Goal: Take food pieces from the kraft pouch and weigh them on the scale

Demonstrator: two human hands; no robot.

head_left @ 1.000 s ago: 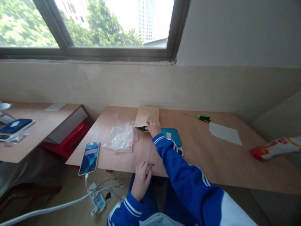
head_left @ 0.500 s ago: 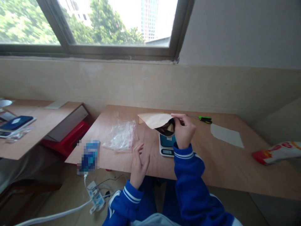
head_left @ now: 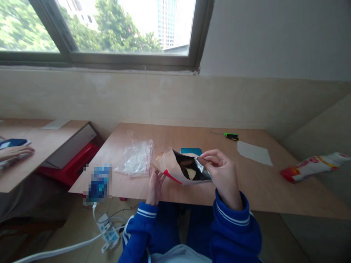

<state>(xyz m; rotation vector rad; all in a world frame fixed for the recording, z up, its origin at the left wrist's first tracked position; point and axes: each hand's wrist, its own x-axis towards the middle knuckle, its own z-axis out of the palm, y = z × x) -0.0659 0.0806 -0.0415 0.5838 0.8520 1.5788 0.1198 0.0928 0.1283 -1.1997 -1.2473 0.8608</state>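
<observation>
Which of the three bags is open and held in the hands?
The brown paper pouch, held open between both hands; the clear plastic bag and the red-white packet lie untouched on the table.

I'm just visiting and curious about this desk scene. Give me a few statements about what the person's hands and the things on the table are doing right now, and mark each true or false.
1. The right hand pinches the open edge of the brown paper pouch. True.
2. The pouch lies flat and sealed on the table. False: it is lifted and open, with a dark inside showing.
3. The left hand is at the pouch's lower left side. True.
4. The green screwdriver is in the right hand. False: it lies at the table's far edge.
5. The clear plastic bags lie left of the pouch. True.
</observation>
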